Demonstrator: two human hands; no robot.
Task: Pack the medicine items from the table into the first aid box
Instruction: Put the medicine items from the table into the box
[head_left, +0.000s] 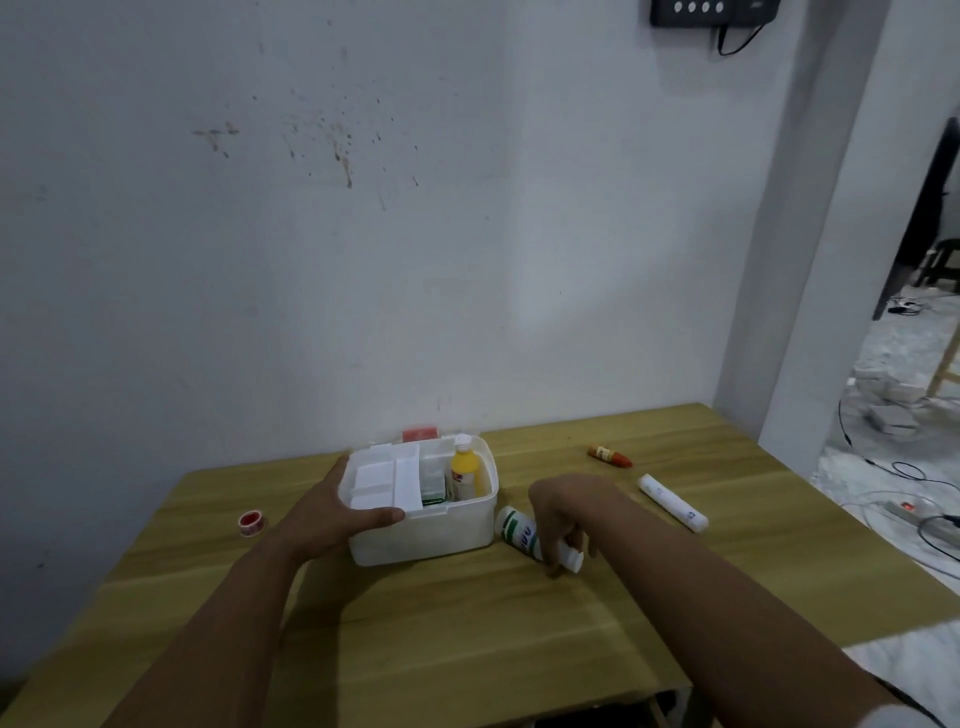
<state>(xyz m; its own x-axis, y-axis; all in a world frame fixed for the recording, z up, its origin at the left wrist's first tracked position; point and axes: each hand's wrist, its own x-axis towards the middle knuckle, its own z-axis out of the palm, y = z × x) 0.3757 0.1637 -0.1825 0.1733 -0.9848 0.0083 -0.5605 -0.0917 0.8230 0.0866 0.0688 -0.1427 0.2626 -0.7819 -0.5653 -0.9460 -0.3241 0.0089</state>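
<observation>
The white first aid box (441, 530) stands open on the wooden table, with a white tray insert, a green-edged packet and a yellow bottle (464, 474) upright inside. My left hand (332, 512) grips the box's near left rim. My right hand (563, 514) closes around a white tube with green print (517, 532) that lies on the table just right of the box. Further right lie a long white tube (672, 502) and a small orange tube (609, 455). A red tape roll (252, 522) sits to the left of the box.
The table (467, 613) stands against a stained white wall. A red object (420, 433) shows behind the box. The table's right edge borders a doorway with cables and a power strip (914, 512) on the floor.
</observation>
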